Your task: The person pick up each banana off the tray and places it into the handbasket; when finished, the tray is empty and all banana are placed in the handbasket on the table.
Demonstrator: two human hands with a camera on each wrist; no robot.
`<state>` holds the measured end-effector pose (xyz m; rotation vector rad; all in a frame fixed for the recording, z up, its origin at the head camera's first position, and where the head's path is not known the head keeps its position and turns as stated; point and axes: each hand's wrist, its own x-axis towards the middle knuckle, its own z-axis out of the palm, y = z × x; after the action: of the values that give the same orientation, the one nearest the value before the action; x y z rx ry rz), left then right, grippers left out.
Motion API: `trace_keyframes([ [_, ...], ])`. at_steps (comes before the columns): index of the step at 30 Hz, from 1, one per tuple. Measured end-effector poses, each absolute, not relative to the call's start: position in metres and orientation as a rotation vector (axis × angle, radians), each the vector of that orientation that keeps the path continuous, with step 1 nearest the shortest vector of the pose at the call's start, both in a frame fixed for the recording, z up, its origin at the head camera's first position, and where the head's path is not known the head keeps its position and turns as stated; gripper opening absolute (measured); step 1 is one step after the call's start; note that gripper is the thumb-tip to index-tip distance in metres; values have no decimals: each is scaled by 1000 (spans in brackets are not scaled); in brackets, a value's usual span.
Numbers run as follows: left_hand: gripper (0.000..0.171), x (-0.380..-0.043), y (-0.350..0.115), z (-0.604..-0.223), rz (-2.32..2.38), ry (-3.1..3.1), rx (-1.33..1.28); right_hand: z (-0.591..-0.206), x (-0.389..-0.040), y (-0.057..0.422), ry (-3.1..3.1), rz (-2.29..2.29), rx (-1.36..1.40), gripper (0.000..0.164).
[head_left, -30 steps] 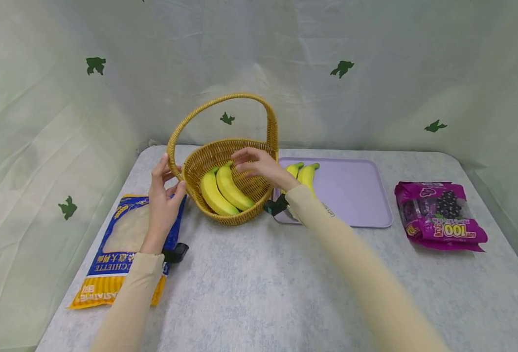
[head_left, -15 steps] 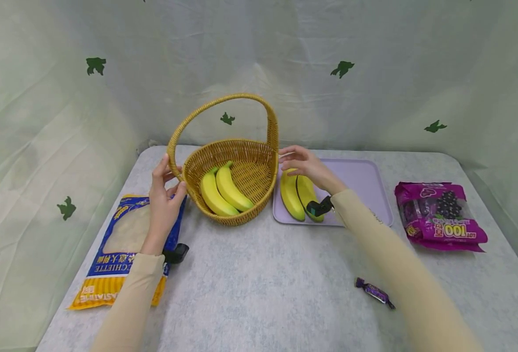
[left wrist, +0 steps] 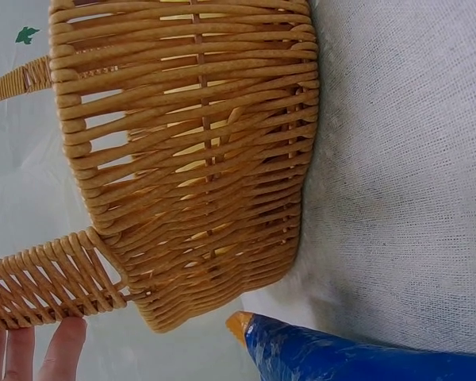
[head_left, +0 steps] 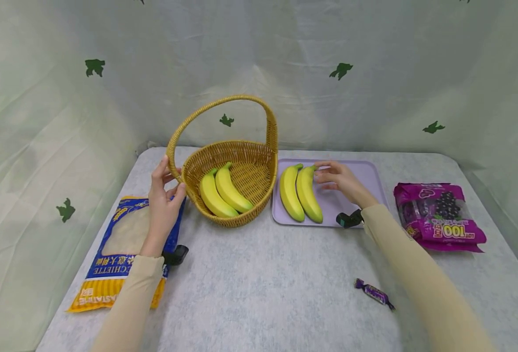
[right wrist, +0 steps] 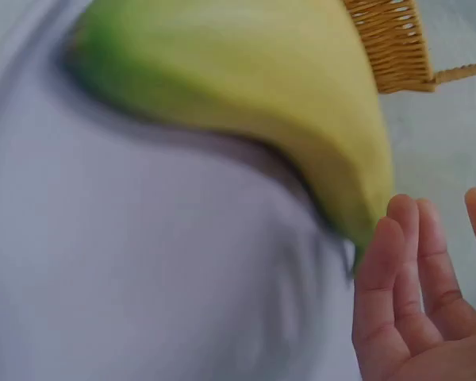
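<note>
A wicker basket with a tall arched handle stands at the back of the table, holding two bananas. My left hand holds the basket lightly at the foot of its handle; in the left wrist view the fingertips touch the handle's edge. To the basket's right, two more bananas lie side by side on a lilac tray. My right hand is over the tray with fingers loosely extended, close beside the stem of the right-hand banana. Whether it touches that stem is unclear.
Under my left forearm lies a blue and yellow pasta bag. A purple bag with a grape picture sits at the right. One small purple wrapped candy lies near the front right.
My right hand has moved right, from over the basket to the tray beside the second banana. This uncovers the tray bananas and the candy. My left hand stays at the basket.
</note>
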<state>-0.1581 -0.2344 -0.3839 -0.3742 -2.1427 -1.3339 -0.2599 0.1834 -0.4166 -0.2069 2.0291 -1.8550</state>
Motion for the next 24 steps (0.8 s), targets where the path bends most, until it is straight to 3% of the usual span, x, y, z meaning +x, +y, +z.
trace_keyframes([
  [5,62,-145,-222,-364,-1305,-2162,-360,-427,-255,191,2080,-1762,-173,49],
  [24,62,-146,-222,-365,-1303,-2159,-369,-430,-243,166,2304,-1366,-336,63],
])
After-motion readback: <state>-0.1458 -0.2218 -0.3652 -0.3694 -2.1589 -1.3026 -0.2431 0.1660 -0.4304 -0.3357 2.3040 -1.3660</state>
